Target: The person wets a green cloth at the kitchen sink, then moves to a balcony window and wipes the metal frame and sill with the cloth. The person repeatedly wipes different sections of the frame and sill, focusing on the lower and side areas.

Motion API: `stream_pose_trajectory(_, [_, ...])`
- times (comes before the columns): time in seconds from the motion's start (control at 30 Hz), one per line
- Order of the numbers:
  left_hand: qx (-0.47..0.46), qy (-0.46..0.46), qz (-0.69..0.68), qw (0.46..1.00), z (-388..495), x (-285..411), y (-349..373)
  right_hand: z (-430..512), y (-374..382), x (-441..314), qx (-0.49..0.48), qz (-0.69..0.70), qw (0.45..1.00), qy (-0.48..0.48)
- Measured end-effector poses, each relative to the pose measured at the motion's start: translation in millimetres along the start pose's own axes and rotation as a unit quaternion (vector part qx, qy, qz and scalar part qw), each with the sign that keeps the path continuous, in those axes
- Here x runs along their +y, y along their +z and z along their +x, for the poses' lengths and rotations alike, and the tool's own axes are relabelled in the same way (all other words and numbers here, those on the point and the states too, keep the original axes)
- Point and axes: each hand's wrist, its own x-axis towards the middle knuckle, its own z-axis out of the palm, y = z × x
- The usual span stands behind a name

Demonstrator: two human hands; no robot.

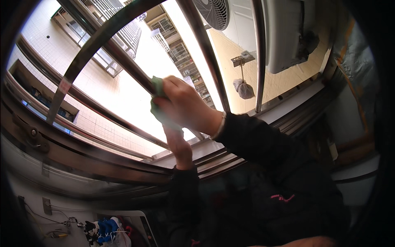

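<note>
A green cloth [163, 115] is wrapped around a metal window bar [129, 66] near the middle of the view. My right hand [185, 100], coming in from the right in a black sleeve, grips the cloth's upper part around the bar. Just below it, my left hand [179, 143] reaches up to the cloth's lower part; its fingers are mostly hidden behind the cloth and my right hand, so its hold cannot be told. More metal bars [209, 46] run on both sides of my hands.
The brown window frame [123, 168] curves below the bars. Outside, an air conditioner unit [282, 37], a fan [213, 12] and a hanging bag [243, 89] are at the upper right. Shoes [108, 230] and cables [58, 220] lie lower left, near a wall socket [47, 206].
</note>
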Motion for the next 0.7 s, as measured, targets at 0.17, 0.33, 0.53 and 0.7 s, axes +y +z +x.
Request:
stream_pose_trajectory(0.17, [0.015, -0.145, -0.109, 0.983, -52, -44, -5, -116, 4, 25, -0.068, -0.072, 0.989, 0.108])
stream_pose_trajectory(0.33, [-0.057, -0.141, 0.136, 0.979, -63, -55, 3, -167, -8, 41, -0.150, -0.218, 0.961, 0.083])
stream_pose_trajectory(0.53, [0.005, -0.038, 0.278, 0.960, -71, -38, 7, -173, -29, 50, -0.248, -0.365, 0.897, 0.021])
stream_pose_trajectory(0.7, [0.023, -0.067, 0.188, 0.980, -79, -36, 14, -183, -68, 33, -0.284, -0.373, 0.880, 0.080])
